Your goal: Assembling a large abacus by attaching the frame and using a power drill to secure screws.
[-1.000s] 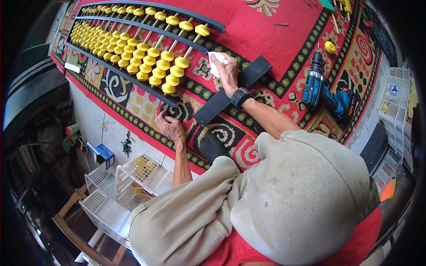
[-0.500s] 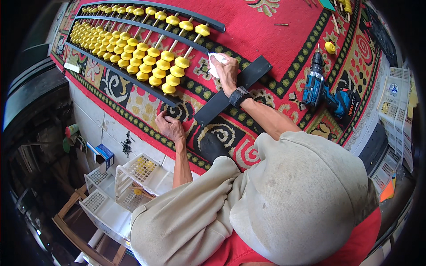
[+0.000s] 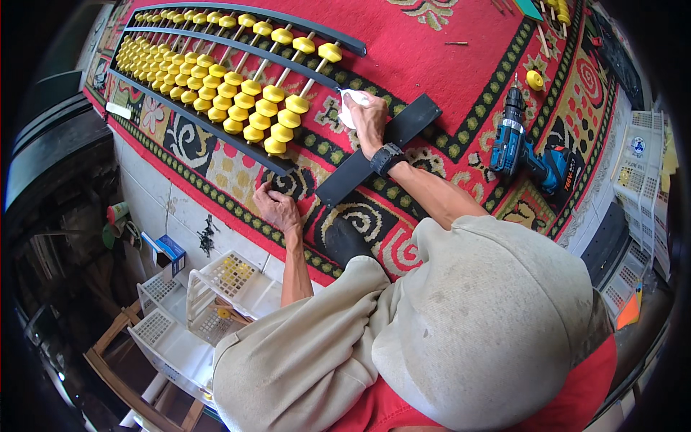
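Observation:
A large abacus with yellow beads (image 3: 267,107) on rods and dark grey rails lies on the patterned red carpet (image 3: 421,61), its end side uncovered. My right hand (image 3: 368,121) is wrapped round a white squeeze bottle (image 3: 350,108). The bottle's narrow tip is at the end of the abacus's middle rail (image 3: 317,74). My left hand (image 3: 279,209) rests low over the carpet, just below the end of the near rail (image 3: 277,162); its fingers are loosely bent and apart, with nothing in them. A flat dark board (image 3: 345,178) lies slantwise under my right wrist.
To the right lies a blue and black cordless drill (image 3: 512,133), with a loose yellow bead (image 3: 535,79) beyond its bit. White plastic baskets (image 3: 169,335) stand at lower left, near a small pile of black screws (image 3: 208,236) on the tiles. More white baskets (image 3: 639,176) stand at far right.

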Action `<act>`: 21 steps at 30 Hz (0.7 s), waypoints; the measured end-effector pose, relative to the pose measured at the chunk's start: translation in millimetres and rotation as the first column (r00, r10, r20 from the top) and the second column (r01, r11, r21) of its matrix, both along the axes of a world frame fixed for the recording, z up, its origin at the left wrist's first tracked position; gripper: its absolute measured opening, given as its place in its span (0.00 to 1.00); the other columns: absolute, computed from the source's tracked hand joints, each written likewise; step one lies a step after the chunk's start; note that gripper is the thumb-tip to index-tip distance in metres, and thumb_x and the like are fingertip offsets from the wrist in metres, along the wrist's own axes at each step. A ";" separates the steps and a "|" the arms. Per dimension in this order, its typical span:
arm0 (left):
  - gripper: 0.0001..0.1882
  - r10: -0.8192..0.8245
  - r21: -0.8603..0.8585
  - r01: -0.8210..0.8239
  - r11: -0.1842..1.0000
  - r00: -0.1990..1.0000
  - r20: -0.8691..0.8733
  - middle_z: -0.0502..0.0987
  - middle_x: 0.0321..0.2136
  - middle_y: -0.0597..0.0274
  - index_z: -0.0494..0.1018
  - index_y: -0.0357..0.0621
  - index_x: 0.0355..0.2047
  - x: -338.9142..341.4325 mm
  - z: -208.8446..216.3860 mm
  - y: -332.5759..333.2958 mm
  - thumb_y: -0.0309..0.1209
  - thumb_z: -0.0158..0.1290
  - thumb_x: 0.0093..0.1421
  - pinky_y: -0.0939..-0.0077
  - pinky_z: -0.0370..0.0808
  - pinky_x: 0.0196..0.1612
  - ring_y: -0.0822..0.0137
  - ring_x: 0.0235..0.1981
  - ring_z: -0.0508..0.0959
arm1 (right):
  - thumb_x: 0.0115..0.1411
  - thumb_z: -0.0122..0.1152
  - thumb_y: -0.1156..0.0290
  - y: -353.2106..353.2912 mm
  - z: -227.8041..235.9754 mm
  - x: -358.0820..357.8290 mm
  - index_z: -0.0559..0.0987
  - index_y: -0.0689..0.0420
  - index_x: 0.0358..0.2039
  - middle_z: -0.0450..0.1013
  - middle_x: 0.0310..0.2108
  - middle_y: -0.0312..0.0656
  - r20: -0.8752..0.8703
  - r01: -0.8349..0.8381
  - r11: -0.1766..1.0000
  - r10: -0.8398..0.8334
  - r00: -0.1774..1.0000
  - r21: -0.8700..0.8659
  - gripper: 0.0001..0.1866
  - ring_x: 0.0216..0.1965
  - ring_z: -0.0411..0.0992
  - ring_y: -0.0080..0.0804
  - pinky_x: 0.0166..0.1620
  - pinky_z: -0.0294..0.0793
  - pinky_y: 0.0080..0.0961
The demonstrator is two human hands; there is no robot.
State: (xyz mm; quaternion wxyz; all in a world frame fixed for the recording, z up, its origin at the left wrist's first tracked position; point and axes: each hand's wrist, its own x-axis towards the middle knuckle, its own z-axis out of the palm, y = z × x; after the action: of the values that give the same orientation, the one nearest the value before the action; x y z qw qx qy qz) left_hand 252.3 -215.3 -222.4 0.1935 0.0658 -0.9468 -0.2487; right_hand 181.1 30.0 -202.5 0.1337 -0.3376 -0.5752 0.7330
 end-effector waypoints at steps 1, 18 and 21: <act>0.08 -0.003 -0.006 0.003 1.000 1.000 0.004 0.74 0.34 0.52 0.73 0.38 0.37 -0.1 0.0 0.0 0.20 0.43 0.60 0.64 0.72 0.43 0.55 0.38 0.75 | 0.59 0.61 0.70 -0.1 0.2 -0.6 0.80 0.68 0.30 0.77 0.20 0.44 0.006 0.008 1.000 -0.008 1.000 0.000 0.11 0.18 0.75 0.29 0.18 0.75 0.26; 0.08 -0.006 -0.010 0.006 1.000 1.000 -0.008 0.74 0.34 0.53 0.73 0.39 0.36 -0.2 -2.0 -0.7 0.21 0.44 0.61 0.65 0.72 0.42 0.55 0.37 0.76 | 0.57 0.64 0.68 9.9 4.1 7.8 0.80 0.66 0.35 0.77 0.24 0.43 -0.014 0.046 0.987 -0.049 0.999 -0.152 0.12 0.21 0.76 0.28 0.22 0.77 0.24; 0.08 -0.005 -0.027 0.004 1.000 1.000 -0.018 0.74 0.33 0.53 0.73 0.39 0.36 1.3 -3.9 -4.0 0.21 0.44 0.61 0.65 0.72 0.41 0.55 0.37 0.76 | 0.58 0.65 0.61 14.0 15.1 10.6 0.80 0.64 0.38 0.77 0.27 0.42 -0.051 0.061 0.974 -0.074 0.996 -0.218 0.17 0.24 0.76 0.25 0.23 0.77 0.24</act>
State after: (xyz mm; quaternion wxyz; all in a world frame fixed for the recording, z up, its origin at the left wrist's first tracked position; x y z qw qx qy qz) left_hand 253.6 -219.3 -226.3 0.2025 0.0587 -0.9484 -0.2370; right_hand 191.8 44.0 -187.5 0.1379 -0.3480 -0.4759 0.7959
